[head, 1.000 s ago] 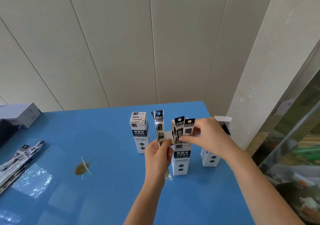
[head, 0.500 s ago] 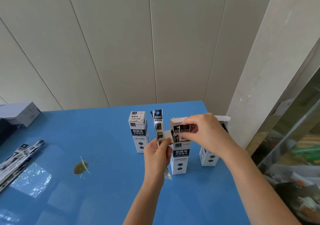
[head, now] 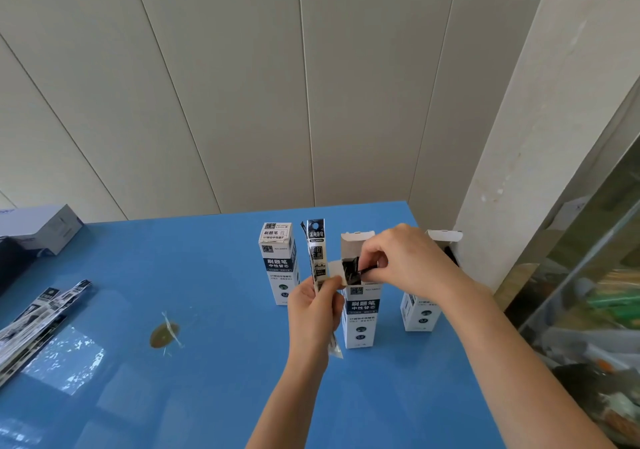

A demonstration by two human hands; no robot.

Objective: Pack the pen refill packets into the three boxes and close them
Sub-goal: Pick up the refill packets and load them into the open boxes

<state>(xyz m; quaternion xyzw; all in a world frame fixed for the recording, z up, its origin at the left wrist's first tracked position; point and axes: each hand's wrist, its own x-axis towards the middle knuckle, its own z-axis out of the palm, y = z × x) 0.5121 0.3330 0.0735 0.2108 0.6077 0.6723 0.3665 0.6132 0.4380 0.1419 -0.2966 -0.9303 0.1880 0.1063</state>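
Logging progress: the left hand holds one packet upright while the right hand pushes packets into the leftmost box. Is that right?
No. In the head view the right hand pushes packets into the open middle box; the leftmost box is closed. The left hand does hold one packet upright.

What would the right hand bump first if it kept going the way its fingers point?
The right hand pinches packet tops in the open middle box and points left. Going on, it would probably meet that box's white side flap first, then the upright packet in the left hand.
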